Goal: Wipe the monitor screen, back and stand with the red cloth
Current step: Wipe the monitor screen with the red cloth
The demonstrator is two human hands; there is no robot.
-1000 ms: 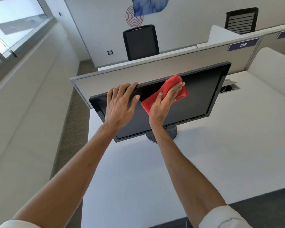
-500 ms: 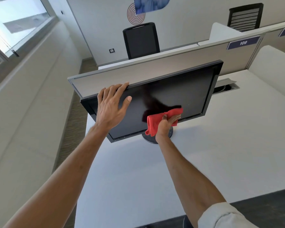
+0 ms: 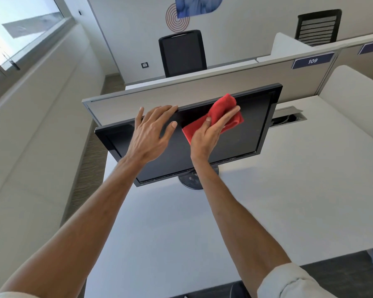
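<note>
Right hand (image 3: pixel 205 136) presses crumpled red cloth (image 3: pixel 228 108) on glossy monitor screen (image 3: pixel 250 130).

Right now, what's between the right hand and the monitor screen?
The red cloth, pressed onto the monitor screen under the right hand, per the head view.

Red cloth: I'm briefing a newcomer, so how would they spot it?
A black monitor stands on the white desk. The right hand presses the cloth against its screen's upper middle; it alone is bright red against black and white.

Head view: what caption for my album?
Right hand presses red cloth on the monitor screen; left hand rests on its top edge.
</note>
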